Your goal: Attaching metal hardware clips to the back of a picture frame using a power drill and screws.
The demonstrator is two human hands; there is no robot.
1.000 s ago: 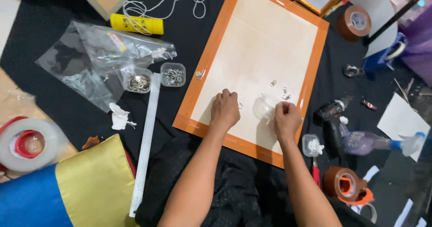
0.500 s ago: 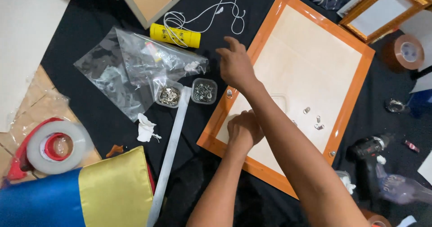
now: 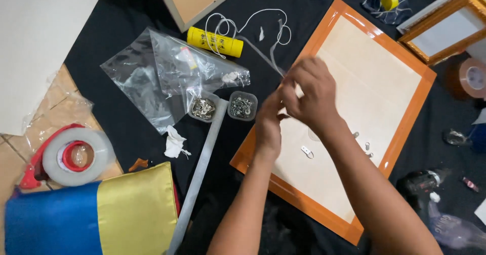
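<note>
Head view: white cord (image 3: 263, 50) pinched between right-hand fingers (image 3: 296, 80), over orange frame (image 3: 405, 128).

A home framing workspace is suggested. Picture frames (image 3: 354, 108) are laid on a black cloth (image 3: 121, 128), with a tape dispenser (image 3: 71, 156) at eight o'clock. Small tubs of hardware (image 3: 243, 105) are seen near centre.

Two bare arms show in the view. No sleeves cover them as far as the bottom edge. The left hand (image 3: 268, 128) wears no glove, no ring and no watch. The right hand (image 3: 311, 93) is bare too, with nothing on its wrist. The fingers (image 3: 298, 80) look a little blurry. Their nails are too blurred to tell.
</note>
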